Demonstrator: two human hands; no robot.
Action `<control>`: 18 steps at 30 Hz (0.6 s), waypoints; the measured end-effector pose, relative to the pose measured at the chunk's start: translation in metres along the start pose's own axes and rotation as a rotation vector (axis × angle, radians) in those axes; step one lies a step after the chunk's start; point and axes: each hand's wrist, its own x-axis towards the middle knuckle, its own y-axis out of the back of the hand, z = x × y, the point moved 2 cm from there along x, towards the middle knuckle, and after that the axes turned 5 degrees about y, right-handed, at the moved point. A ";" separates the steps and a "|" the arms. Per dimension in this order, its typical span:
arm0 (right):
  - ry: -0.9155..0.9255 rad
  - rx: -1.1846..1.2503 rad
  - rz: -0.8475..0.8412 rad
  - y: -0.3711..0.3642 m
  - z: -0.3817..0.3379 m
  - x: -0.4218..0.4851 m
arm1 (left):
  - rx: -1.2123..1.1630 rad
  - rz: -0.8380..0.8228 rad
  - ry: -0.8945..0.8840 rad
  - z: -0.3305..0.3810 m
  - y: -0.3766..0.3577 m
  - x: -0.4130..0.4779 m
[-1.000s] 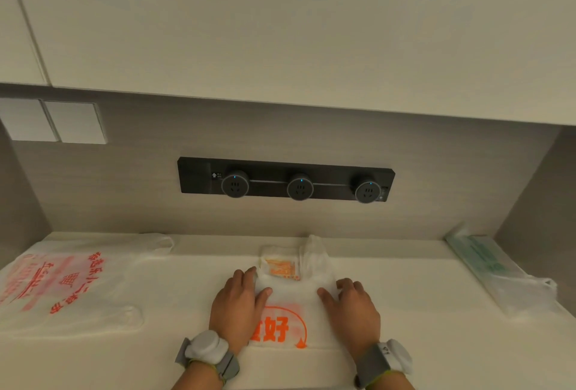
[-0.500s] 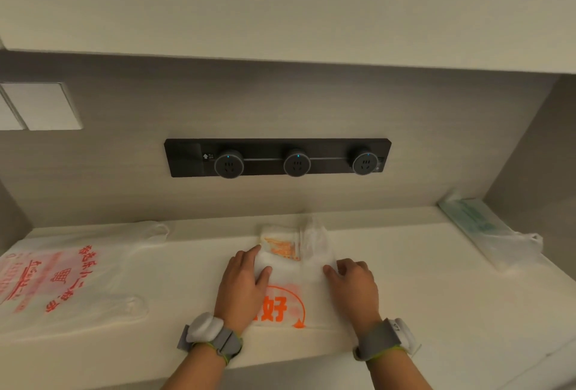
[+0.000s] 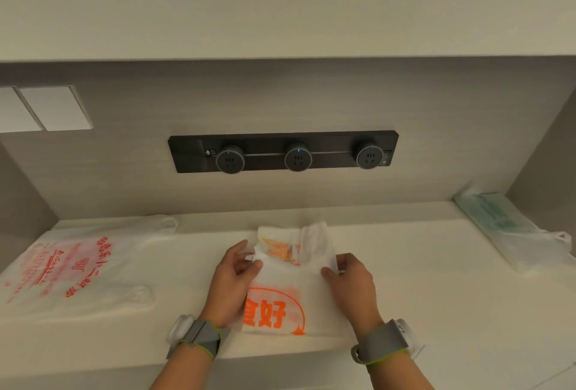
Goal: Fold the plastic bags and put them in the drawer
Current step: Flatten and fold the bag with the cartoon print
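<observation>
Overhead, cabinets (image 3: pixel 280 0) shade a cream counter (image 3: pixel 420 296) bearing an orange-printed bag (image 3: pixel 290 290).

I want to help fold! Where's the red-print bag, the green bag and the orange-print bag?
red-print bag (image 3: pixel 78 268), head view, printed middle.
green bag (image 3: pixel 495 218), head view, green printed part.
orange-print bag (image 3: pixel 268 315), head view, orange logo.

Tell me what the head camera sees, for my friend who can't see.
The left hand and right hand pinch the sides of a half-folded white bag with orange print on a pale counter. A flat red-printed bag lies to its left, a greenish bag at the far right.
</observation>
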 end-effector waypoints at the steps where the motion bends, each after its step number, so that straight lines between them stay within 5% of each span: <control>1: 0.010 0.016 -0.007 0.002 0.000 0.000 | 0.007 -0.015 0.023 0.001 0.000 -0.001; 7: 0.043 0.095 -0.060 0.009 0.002 0.000 | -0.022 -0.100 0.074 0.005 -0.007 -0.013; 18: -0.080 0.426 -0.162 0.019 0.001 0.005 | -0.310 0.004 0.053 0.042 -0.017 -0.024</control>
